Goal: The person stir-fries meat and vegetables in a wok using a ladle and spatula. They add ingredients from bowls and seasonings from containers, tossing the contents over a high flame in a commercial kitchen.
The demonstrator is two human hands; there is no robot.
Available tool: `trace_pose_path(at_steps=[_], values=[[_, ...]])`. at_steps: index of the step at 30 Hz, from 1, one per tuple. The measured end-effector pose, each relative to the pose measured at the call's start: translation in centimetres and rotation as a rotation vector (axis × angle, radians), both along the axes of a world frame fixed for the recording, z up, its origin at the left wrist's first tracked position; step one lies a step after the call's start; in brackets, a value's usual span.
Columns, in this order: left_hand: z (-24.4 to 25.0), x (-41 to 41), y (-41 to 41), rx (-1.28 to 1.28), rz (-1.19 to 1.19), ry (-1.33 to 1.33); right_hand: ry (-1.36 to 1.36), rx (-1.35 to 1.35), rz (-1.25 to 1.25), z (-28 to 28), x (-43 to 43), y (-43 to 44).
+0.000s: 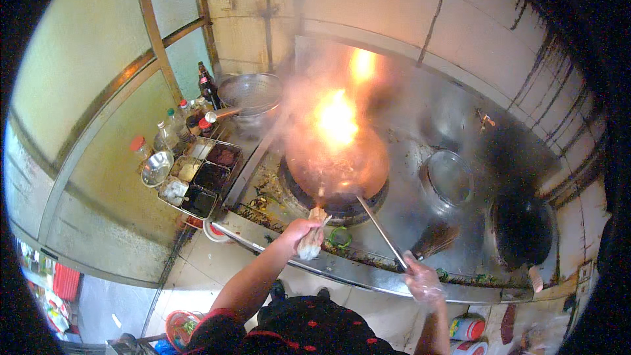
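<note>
A wok (pixel 345 172) is tilted over the round burner ring, with bright flames (pixel 337 118) rising from its far part. My left hand (pixel 301 232) is closed on the wok's handle through a folded cloth (pixel 310 244). My right hand (pixel 423 278) grips the end of a long metal utensil (pixel 382 229), which reaches into the near side of the wok. The utensil's head and the wok's contents are hidden by glare and steam.
Left of the stove are seasoning containers (pixel 212 177), a metal bowl (pixel 157 169), bottles (pixel 207 84) and a perforated strainer (pixel 251 92). To the right stand a metal pot (pixel 449 178) and a dark wok (pixel 522 231). A bamboo brush (pixel 436 241) lies near the stove's front edge.
</note>
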State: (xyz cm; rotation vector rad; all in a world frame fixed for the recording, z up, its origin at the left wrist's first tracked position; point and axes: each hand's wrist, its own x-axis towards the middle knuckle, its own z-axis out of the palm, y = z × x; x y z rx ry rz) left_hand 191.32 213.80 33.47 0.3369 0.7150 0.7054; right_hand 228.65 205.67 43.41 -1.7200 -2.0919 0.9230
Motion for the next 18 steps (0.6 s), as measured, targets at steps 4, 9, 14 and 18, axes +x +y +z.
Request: trace_pose_path(at_steps=[4,9,14,18], values=[[-0.3,1.2,0.4,0.013,0.160,0.094,-0.003,0.194,-0.006,-1.3,-3.3,3.7],[-0.9,-1.2,-5.3,-0.011,0.410,0.277,0.007,0.286,-0.142,-4.8,-7.8,11.3],[4.0,-4.0,-12.5,0.060,0.420,0.547,0.186,0.301,-0.120,-1.0,-13.2,11.4],[7.0,-6.0,-13.6,0.362,0.421,0.557,0.909,-0.322,-0.198,2.6,-19.4,2.4]])
